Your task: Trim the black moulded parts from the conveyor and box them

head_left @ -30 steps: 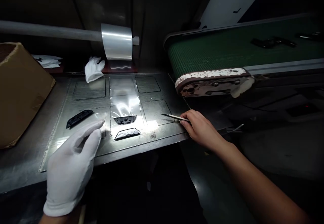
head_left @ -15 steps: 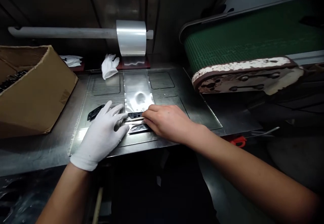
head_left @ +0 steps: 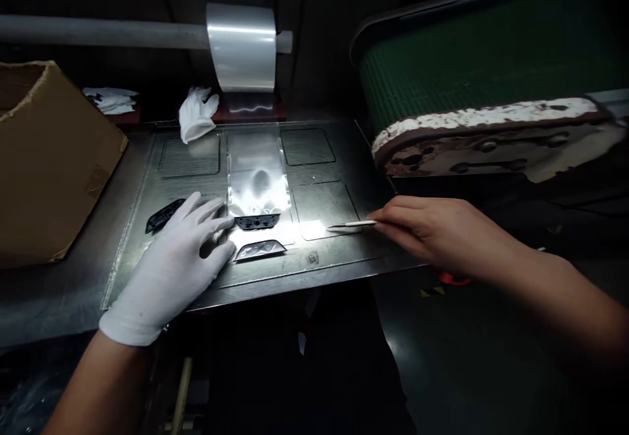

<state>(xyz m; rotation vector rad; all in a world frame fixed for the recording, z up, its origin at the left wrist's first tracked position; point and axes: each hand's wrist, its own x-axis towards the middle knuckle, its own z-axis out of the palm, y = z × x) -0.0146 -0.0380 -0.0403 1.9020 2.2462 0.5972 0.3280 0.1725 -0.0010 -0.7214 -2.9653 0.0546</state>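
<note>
My left hand, in a white glove, rests on the metal plate with its fingers spread. Index fingertip and thumb reach the left side of a black plastic part at the end of the clear film strip. In front of that part lies a similar black piece with shiny film over it. Another black part is beyond my left knuckles, partly covered by the hand. My bare right hand pinches a slim craft knife by its pale handle, its thin dark tip pointing left above the plate.
A film roll hangs on a grey bar behind the plate. White gloves lie at the back. A cardboard box stands left; a green conveyor belt juts in at right. Something red is below the plate edge.
My right hand has moved right, away from the black parts, taking the craft knife along. The left hand keeps its place by the parts. The whole view has shifted slightly.
</note>
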